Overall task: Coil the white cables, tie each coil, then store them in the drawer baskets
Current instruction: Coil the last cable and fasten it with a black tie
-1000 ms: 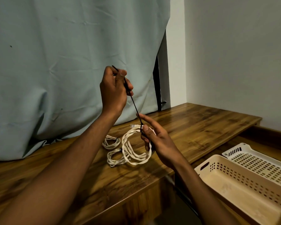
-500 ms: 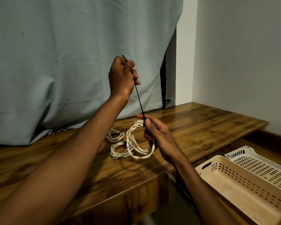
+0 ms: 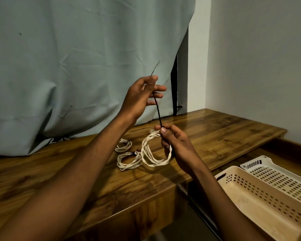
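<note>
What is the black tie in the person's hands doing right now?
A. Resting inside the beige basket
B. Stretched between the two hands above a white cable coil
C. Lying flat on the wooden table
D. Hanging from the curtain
B: the black tie runs taut from the left hand down to the right hand, which holds it at the white cable coil.

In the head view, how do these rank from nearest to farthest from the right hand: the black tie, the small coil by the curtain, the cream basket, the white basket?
From the right hand:
1. Black tie: pinched in its fingertips, running up to the left hand.
2. Small coil: to its left, on the table.
3. Cream basket: lower right.
4. White basket: behind the cream one.
</note>
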